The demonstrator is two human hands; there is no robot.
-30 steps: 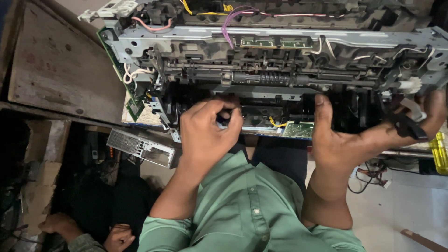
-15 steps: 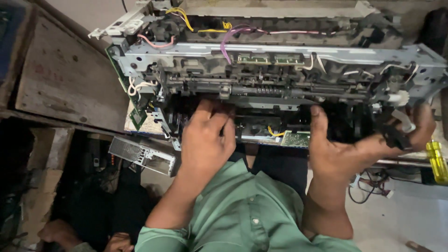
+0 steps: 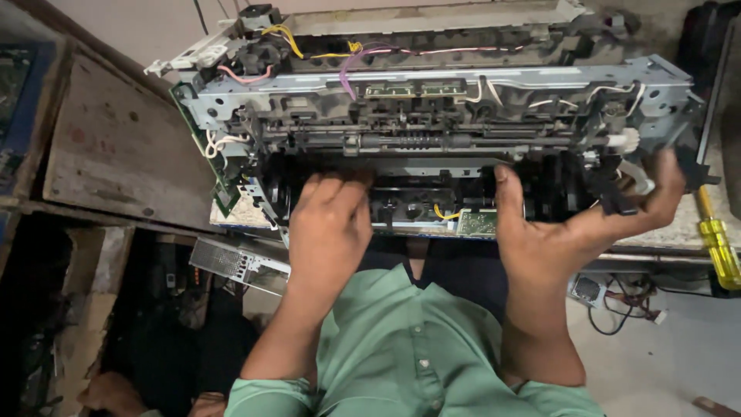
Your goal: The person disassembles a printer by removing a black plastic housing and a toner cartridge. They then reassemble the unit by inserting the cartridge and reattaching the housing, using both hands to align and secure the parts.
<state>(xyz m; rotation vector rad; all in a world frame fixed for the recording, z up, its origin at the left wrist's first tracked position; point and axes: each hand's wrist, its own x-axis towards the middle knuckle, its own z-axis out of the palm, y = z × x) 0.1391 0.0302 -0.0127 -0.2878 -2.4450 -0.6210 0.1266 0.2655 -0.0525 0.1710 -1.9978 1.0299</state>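
Observation:
A stripped printer chassis, bare metal frame with black rollers, coloured wires and small green boards, lies on its side in front of me. My left hand presses flat on its lower black section, fingers reaching into the frame. My right hand grips the chassis's right end, thumb up against the black roller area, fingers wrapped round the black and white parts at the corner. My green shirt fills the bottom of the view.
A yellow-handled screwdriver lies at the right edge. A worn wooden board is at the left. A grey metal part sits below the chassis, loose cables on the floor at right.
The chassis has shifted lower and closer in view. My left hand has slid further into the lower section, and my right hand keeps its grip on the right end.

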